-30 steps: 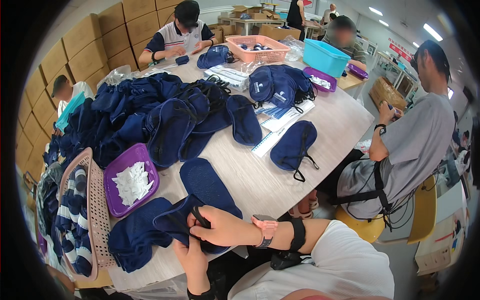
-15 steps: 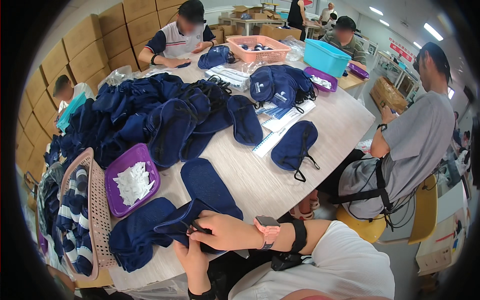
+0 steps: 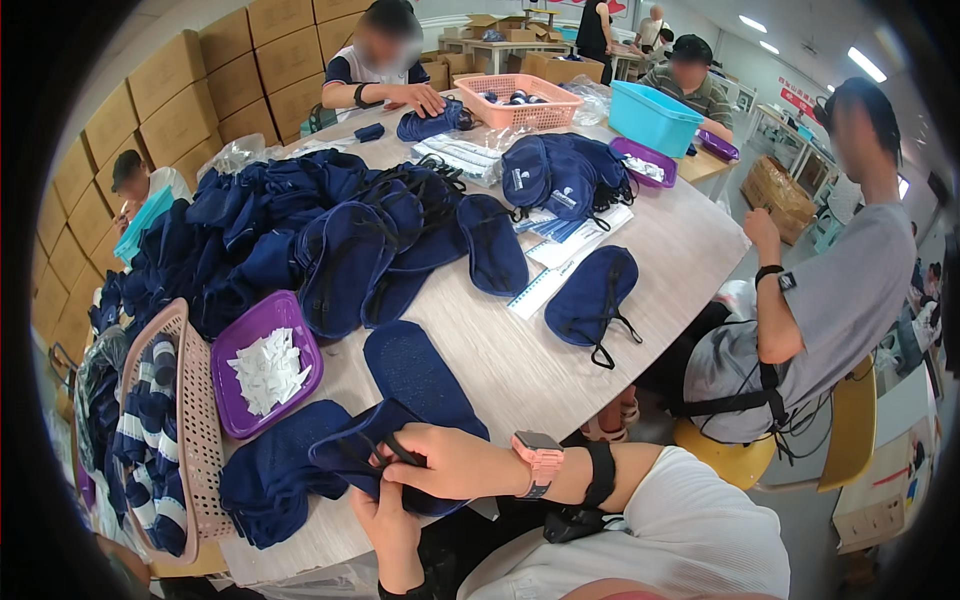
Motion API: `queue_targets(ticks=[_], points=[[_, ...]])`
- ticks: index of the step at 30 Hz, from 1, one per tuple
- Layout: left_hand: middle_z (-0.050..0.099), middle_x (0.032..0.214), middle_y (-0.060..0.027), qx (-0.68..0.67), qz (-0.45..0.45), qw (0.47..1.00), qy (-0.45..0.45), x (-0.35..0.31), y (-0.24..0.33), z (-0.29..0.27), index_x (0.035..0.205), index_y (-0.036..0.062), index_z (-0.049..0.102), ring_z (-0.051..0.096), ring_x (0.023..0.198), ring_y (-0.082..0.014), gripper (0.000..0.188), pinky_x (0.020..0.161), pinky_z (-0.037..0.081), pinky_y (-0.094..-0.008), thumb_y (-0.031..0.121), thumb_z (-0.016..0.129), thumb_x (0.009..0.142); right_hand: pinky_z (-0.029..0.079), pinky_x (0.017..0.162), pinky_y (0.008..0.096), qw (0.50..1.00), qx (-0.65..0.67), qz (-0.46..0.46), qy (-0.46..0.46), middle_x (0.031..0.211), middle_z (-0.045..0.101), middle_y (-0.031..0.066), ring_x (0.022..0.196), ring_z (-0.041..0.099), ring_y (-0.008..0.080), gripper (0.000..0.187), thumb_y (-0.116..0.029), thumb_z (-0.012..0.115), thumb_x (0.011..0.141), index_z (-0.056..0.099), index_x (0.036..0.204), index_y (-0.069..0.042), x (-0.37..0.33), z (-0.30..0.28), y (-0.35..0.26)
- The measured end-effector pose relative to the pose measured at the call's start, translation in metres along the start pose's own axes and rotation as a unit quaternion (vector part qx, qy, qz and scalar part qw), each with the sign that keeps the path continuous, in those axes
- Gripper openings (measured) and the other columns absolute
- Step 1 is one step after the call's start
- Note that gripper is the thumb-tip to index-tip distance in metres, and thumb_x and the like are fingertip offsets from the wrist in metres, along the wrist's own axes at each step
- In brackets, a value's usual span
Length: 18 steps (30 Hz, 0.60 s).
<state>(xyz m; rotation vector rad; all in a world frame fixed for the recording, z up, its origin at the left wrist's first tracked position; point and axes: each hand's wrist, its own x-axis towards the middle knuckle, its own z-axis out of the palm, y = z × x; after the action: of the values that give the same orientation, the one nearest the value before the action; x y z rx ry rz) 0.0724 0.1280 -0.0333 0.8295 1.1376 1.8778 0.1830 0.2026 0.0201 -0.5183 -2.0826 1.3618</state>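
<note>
Near the table's front edge, my right hand (image 3: 445, 462) pinches the black strap of a navy eye mask (image 3: 347, 448). My left hand (image 3: 388, 528) is closed just below it, thumb and fingers on the same mask's lower edge. The two hands touch, and part of the mask is hidden behind them. Under and beyond it lies a flat navy eye mask (image 3: 418, 365) with small specks on its surface. A stack of folded navy fabric pieces (image 3: 275, 490) rests to the left. Farther back is a purple tray (image 3: 225, 407) holding small white tags (image 3: 270, 370).
A pink basket (image 3: 205, 450) of rolled navy pieces stands at the left edge. Behind lies a large heap of navy masks (image 3: 265, 225). A single mask (image 3: 592, 295) lies right of centre. A co-worker in grey (image 3: 850, 280) sits at the right; others work across the table.
My hands stay almost in place on the mask. Across the table, a co-worker's hand has moved onto a navy bundle. The co-worker in grey has raised a forearm.
</note>
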Motion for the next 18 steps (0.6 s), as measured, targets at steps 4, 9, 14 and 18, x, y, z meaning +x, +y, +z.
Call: queue_targets(ticks=[4,9,14,18], points=[[0.055,0.097,-0.0093,-0.041,-0.016,0.999,0.028,-0.002,0.002,0.005,0.099,-0.0042,0.05,0.053,0.086,-0.0143,0.024,0.08,0.04,-0.0267,0.01,0.053,0.081,0.04,0.062,0.0268,0.996,0.075,0.017,0.051,0.075,0.051,0.0085,0.067,0.05,0.0188,0.016,-0.014,0.057,0.077,0.05,0.085,-0.002,0.002,0.004,0.009],[0.056,0.097,-0.0095,-0.04,0.016,0.999,0.008,-0.005,0.003,0.004,0.1,-0.0039,0.05,0.053,0.086,-0.0146,0.033,0.08,0.039,-0.0264,0.021,0.057,0.08,0.038,0.065,0.0307,0.996,0.045,0.012,0.07,0.074,0.048,0.0118,0.069,0.047,0.0238,0.015,-0.008,0.057,0.073,0.047,0.08,0.0,-0.002,0.0,0.0],[0.056,0.096,-0.009,-0.017,0.031,0.999,0.0,-0.004,0.004,0.007,0.099,-0.0039,0.051,0.053,0.086,-0.0142,0.034,0.079,0.039,-0.0258,0.023,0.058,0.079,0.037,0.067,0.0309,0.998,0.023,0.009,0.062,0.075,0.048,0.0123,0.073,0.046,0.0248,0.014,-0.009,0.056,0.074,0.048,0.08,0.0,-0.002,-0.001,0.003],[0.056,0.096,-0.0088,-0.011,0.032,0.999,0.005,-0.004,0.004,0.007,0.099,-0.0046,0.051,0.053,0.086,-0.0141,0.033,0.079,0.039,-0.0256,0.022,0.058,0.08,0.038,0.066,0.029,0.999,0.008,-0.039,0.032,0.075,0.048,0.0092,0.074,0.047,0.0214,0.013,-0.012,0.055,0.077,0.05,0.083,-0.003,-0.002,-0.001,0.01]])
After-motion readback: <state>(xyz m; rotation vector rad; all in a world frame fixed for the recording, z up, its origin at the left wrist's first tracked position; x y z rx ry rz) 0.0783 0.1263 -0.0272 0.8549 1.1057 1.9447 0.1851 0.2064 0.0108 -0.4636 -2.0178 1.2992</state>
